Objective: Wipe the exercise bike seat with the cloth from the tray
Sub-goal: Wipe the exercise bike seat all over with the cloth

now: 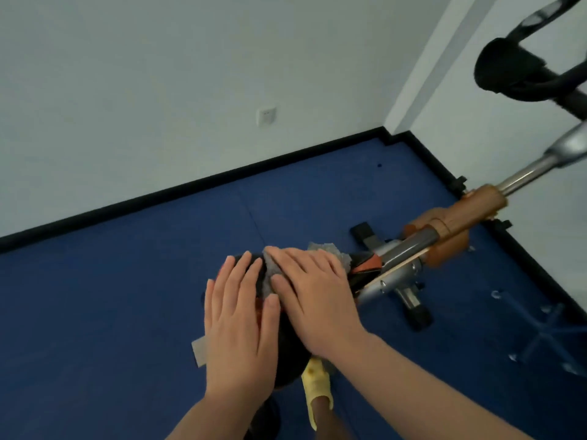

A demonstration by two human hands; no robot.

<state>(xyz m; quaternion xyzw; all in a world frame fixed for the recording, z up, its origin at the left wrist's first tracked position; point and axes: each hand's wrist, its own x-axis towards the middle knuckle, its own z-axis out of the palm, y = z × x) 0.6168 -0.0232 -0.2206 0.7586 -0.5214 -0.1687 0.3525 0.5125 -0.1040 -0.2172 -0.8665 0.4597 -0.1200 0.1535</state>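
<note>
The black exercise bike seat with an orange patch near its nose lies under both my hands at the centre of the head view. My left hand rests flat on the seat's left side, fingers spread, with nothing in it. My right hand presses flat on a grey cloth, which shows past my fingertips and beside my thumb on the seat's front part. Most of the seat and cloth is hidden by my hands. No tray is visible.
The bike's silver and orange-brown frame runs up to the right toward black handlebars. A yellow part sits below the seat. Blue floor surrounds the bike, with white walls and a black baseboard behind. A grey chair base stands at right.
</note>
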